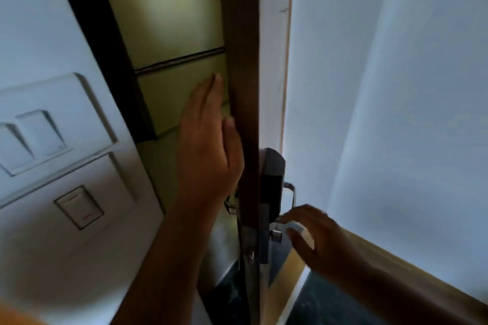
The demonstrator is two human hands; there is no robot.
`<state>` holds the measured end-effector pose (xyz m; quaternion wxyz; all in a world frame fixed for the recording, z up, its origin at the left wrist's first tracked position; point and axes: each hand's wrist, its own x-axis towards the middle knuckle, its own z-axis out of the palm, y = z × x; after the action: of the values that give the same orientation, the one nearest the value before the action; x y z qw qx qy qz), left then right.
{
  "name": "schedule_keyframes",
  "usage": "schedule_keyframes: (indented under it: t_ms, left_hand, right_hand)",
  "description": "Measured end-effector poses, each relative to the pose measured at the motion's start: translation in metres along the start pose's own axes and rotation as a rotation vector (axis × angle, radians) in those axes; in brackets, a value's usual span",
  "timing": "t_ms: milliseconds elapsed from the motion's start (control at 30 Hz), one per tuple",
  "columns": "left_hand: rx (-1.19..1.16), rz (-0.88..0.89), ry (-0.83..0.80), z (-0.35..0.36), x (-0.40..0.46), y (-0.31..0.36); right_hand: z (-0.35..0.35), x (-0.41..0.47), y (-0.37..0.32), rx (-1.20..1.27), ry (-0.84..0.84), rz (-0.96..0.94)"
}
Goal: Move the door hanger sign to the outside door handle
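Observation:
The brown door stands ajar and I see it edge-on. My left hand lies flat against its outer side, fingers straight and pointing up, thumb on the edge. Just below that hand, a bit of the metal outside handle shows. On the inner side are a dark lock body and the metal inside handle. My right hand is right under the inside handle, fingers curled around a small white piece, the door hanger sign. Most of the sign is hidden and blurred.
A white wall with a switch panel and a card slot is at my left. Beyond the gap lies a dim greenish corridor wall with a rail. A white wall with a wooden skirting stands to the right of the door.

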<state>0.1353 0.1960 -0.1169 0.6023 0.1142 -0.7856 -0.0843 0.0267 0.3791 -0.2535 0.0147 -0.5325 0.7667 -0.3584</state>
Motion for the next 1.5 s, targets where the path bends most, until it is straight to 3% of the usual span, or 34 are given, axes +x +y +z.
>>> schedule_keyframes:
  t_ms: [100,300,400,500,733,933,1033,1133,1500]
  left_hand:
    - [0.185,0.004,0.078,0.0,0.008,-0.002]
    - [0.857,-0.112,0.158,0.022,0.031,-0.022]
    - [1.116,-0.115,0.111,0.032,0.041,-0.043]
    - [1.234,-0.167,0.029,0.032,0.05,-0.064]
    - [1.338,-0.281,-0.1,0.028,0.067,-0.105]
    - [1.291,-0.474,-0.045,0.04,0.078,-0.145]
    - [1.231,-0.56,0.008,0.049,0.082,-0.163]
    - [1.213,-0.53,-0.004,0.044,0.086,-0.181]
    - [1.316,-0.536,-0.018,0.038,0.093,-0.219]
  right_hand:
    - [0.003,0.042,0.02,-0.079,-0.053,-0.076]
    - [0.039,0.138,0.036,-0.269,-0.399,-0.409]
    - [0.07,0.171,0.037,-0.273,-0.525,-0.539]
    - [0.099,0.192,0.039,-0.259,-0.516,-0.676]
    - [0.149,0.227,0.035,0.014,-0.345,-0.861]
    - [0.193,0.252,0.025,0.089,-0.295,-0.785]
    - [0.212,0.262,0.021,0.087,-0.333,-0.704]
    - [0.219,0.27,0.014,0.069,-0.358,-0.644]
    - [0.217,0.301,-0.011,0.163,-0.659,-0.64]
